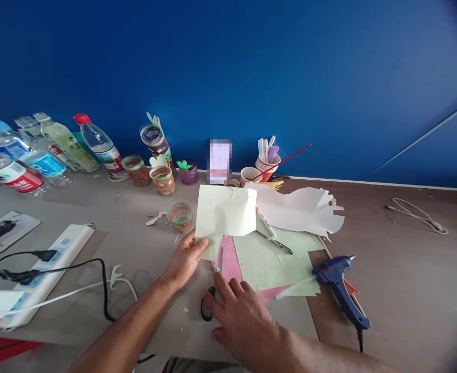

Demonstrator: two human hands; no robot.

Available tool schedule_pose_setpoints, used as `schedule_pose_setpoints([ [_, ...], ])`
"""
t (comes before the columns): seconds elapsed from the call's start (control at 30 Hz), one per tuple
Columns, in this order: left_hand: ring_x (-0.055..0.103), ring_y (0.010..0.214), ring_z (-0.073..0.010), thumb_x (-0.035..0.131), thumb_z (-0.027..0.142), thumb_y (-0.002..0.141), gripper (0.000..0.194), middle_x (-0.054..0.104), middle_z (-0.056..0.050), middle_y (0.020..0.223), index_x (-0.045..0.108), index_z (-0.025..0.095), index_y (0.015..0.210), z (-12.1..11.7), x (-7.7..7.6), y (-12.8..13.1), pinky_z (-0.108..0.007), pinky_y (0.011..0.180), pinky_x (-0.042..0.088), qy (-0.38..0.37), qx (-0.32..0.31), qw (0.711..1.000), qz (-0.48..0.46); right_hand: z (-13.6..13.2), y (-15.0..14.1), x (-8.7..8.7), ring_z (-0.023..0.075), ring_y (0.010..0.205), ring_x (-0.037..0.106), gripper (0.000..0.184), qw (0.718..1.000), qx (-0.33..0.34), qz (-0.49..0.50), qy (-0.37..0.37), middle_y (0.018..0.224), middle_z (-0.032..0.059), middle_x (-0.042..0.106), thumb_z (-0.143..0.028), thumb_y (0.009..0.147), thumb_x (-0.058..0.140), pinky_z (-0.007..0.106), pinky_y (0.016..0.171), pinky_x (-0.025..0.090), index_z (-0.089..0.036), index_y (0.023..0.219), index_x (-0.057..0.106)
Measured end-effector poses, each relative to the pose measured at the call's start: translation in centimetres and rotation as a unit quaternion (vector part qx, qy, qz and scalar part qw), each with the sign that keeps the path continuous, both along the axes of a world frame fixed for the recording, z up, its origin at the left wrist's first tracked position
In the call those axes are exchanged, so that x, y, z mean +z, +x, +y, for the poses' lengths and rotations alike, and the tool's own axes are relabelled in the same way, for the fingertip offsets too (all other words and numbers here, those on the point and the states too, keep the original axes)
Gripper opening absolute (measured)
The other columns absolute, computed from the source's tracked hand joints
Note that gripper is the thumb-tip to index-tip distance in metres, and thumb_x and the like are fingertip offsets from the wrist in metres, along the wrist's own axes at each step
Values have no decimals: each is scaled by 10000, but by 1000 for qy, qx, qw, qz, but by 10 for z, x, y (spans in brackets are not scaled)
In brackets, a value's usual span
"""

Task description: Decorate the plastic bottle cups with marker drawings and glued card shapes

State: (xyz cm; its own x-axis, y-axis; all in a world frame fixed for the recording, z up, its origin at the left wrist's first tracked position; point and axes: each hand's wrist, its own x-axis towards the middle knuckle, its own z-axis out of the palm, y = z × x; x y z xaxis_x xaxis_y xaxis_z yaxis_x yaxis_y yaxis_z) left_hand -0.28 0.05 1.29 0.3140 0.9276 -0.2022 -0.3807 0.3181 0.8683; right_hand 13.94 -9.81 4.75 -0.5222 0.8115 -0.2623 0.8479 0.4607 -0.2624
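My left hand [187, 261] pinches a pale green sheet of paper [226, 210] by its lower left corner, thumb on top, and holds it up over the table. Its lower right part has been cut away. Below it my right hand [241, 313] reaches palm down, fingers apart, at a pair of scissors with black handles [203, 313]. Whether the fingertips touch the scissors I cannot tell. Pink paper [232, 261] and a larger green sheet [278, 259] lie under and beside the right hand. A black pen [278, 242] and a white marker [266, 221] rest near the raised sheet.
A blue hot glue gun [340, 285] lies at the right, nozzle pointing away. Torn white paper [301, 207] is behind the pens. A brown-wrapped jar [180, 217] stands left of the paper. Bottles [104, 147] line the wall; a power strip [53, 269] with cables occupies the left.
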Motion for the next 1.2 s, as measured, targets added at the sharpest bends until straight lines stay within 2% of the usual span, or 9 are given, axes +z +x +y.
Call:
schedule_pose_setpoints([
  [0.13, 717, 856, -217, 782, 372, 751, 297, 787, -67, 946, 746, 182, 977, 1, -2, -1, -294, 755, 518, 0, 0, 1000, -7, -6, 11, 1, 372, 1202, 543, 301, 999, 22, 35, -17, 1493, 180, 425, -360, 865, 686, 513, 934, 515, -222, 1131, 664],
  [0.23, 713, 839, -201, 774, 367, 767, 297, 786, -63, 946, 743, 183, 998, 1, -6, -2, -282, 744, 516, 3, -9, 1000, -9, -11, 31, 6, 341, 1238, 506, 114, 997, 50, 52, -25, 1390, 132, 519, -303, 882, 662, 477, 973, 502, -209, 934, 701],
  [0.33, 712, 831, -204, 761, 373, 781, 332, 780, -72, 974, 731, 182, 1051, 2, -10, -3, -282, 713, 522, 6, -18, 1000, -7, -19, 50, 4, 281, 1125, 568, 66, 996, 51, 67, -10, 1192, 98, 617, -237, 868, 669, 424, 934, 518, -193, 817, 673],
  [0.4, 713, 826, -210, 759, 378, 781, 346, 776, -81, 980, 727, 177, 1061, 2, -11, -4, -288, 697, 529, 7, -19, 1000, -5, -26, 56, 0, 240, 1005, 602, 37, 996, 7, 84, 22, 1100, 81, 633, -198, 841, 686, 382, 872, 530, -190, 827, 653],
  [0.5, 715, 832, -214, 767, 371, 772, 354, 775, -84, 970, 725, 173, 1063, 2, -9, -3, -294, 701, 538, 4, -19, 1000, 1, -33, 55, -10, 242, 920, 602, 245, 991, -64, 78, 84, 1044, 74, 636, -244, 765, 771, 377, 799, 522, -194, 969, 644],
  [0.63, 716, 827, -197, 782, 352, 760, 320, 780, -64, 943, 735, 187, 1030, 2, -4, -2, -273, 704, 537, 0, -16, 1000, -4, -36, 47, -24, 263, 860, 594, 475, 985, -65, 33, 160, 962, 70, 657, -384, 678, 844, 394, 753, 495, -180, 1052, 634],
  [0.83, 719, 804, -187, 804, 358, 736, 295, 786, -60, 915, 745, 187, 970, 4, -2, -3, -258, 707, 532, -4, -3, 1000, -5, -46, 61, -34, 249, 869, 584, 488, 981, -29, 6, 192, 974, 72, 660, -256, 683, 781, 382, 783, 459, -176, 1129, 598],
  [1.03, 708, 789, -174, 795, 339, 753, 245, 784, -60, 915, 747, 183, 935, 3, -4, -4, -250, 699, 536, -15, -13, 1000, -14, -64, 84, -42, 256, 929, 578, 459, 987, 3, 28, 157, 1008, 83, 671, -376, 710, 711, 360, 793, 462, -197, 1117, 597],
  [1.2, 701, 807, -164, 789, 301, 767, 234, 782, -43, 959, 744, 204, 976, 2, -6, -5, -261, 727, 555, -22, -19, 999, -20, -76, 96, -50, 251, 859, 575, 522, 981, 5, 57, 185, 967, 85, 677, -349, 732, 637, 375, 776, 463, -173, 1218, 563],
])
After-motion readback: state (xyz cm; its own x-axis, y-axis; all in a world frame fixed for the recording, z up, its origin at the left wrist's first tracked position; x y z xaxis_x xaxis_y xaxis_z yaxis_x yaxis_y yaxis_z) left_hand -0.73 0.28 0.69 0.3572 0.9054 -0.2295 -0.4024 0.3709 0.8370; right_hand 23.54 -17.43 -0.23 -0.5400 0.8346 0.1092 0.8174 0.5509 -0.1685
